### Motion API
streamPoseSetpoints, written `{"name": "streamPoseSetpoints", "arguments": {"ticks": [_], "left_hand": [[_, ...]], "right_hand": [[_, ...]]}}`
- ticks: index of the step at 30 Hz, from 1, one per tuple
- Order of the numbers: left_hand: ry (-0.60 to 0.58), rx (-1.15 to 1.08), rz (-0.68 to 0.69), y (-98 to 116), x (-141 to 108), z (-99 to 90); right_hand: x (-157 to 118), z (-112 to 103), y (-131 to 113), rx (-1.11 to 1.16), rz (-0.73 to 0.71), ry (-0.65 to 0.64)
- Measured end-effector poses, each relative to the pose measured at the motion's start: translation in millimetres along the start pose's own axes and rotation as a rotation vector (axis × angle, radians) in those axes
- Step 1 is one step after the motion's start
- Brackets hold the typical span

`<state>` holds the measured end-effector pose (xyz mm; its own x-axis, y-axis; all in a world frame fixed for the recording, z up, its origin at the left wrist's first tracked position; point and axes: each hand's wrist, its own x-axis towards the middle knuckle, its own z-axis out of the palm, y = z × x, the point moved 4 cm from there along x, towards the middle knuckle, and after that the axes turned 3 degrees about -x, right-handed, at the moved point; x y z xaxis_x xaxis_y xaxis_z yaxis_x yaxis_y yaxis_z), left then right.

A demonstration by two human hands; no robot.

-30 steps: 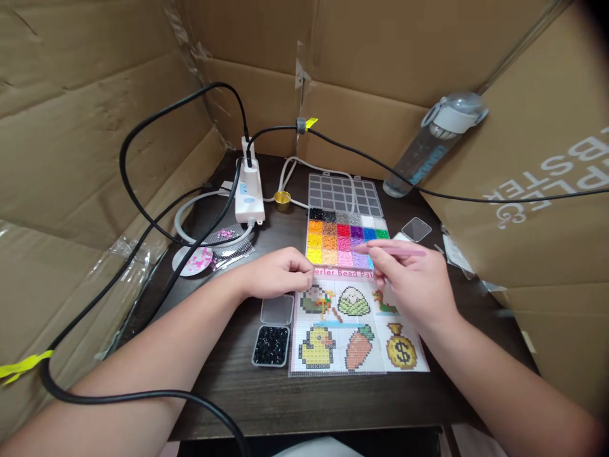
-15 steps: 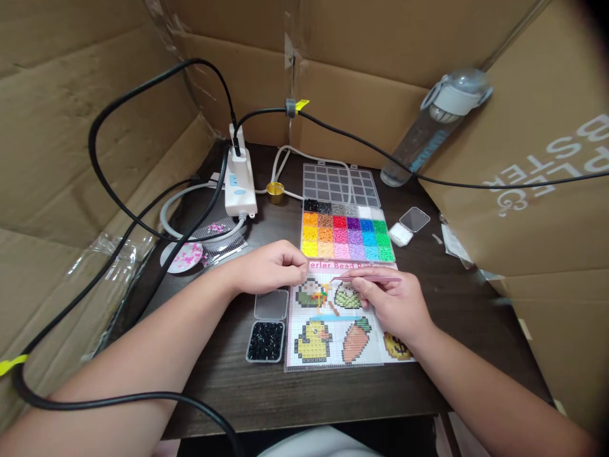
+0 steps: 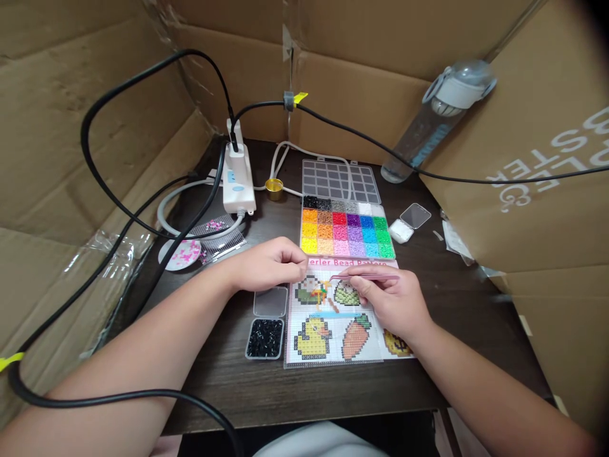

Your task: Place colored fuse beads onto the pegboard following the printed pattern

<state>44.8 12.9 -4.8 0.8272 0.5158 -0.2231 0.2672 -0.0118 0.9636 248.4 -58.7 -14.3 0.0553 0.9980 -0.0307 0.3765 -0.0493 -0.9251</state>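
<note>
My right hand (image 3: 392,298) grips a pair of pink tweezers (image 3: 371,277), whose tips point left over a printed bead pattern sheet (image 3: 333,346). Close to the tips lie small orange, green and brown beads (image 3: 322,294) on a clear pegboard covering the sheet. Duck, carrot and other pictures show through it. My left hand (image 3: 283,261) rests by the sheet's upper left edge, fingers curled in; whether they hold anything is hidden. Beyond both hands sits an open sorting box (image 3: 347,228) with beads in many colours. Below my left hand is an open small case of black beads (image 3: 264,338).
A white power strip (image 3: 239,184) with black cables (image 3: 157,238) stands at the back left, near a gold cup (image 3: 274,188). Pink beads lie on a white round dish (image 3: 179,255). A water bottle (image 3: 435,124) leans against the cardboard wall (image 3: 361,95); a small white case (image 3: 401,231) is at right.
The view has shifted very slightly. Both hands keep nearly the same place, and the tweezers stay with their tips by the orange beads.
</note>
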Motion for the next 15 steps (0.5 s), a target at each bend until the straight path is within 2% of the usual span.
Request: {"name": "streamPoseSetpoints", "arguments": {"ticks": [10, 15], "left_hand": [[0.001, 0.017, 0.002, 2.9, 0.6, 0.3], [0.004, 0.035, -0.009, 2.9, -0.1, -0.3]], "right_hand": [[5.4, -6.7, 9.5, 0.14, 0.031, 0.014], [9.4, -9.4, 12.9, 0.221, 0.021, -0.033]]}}
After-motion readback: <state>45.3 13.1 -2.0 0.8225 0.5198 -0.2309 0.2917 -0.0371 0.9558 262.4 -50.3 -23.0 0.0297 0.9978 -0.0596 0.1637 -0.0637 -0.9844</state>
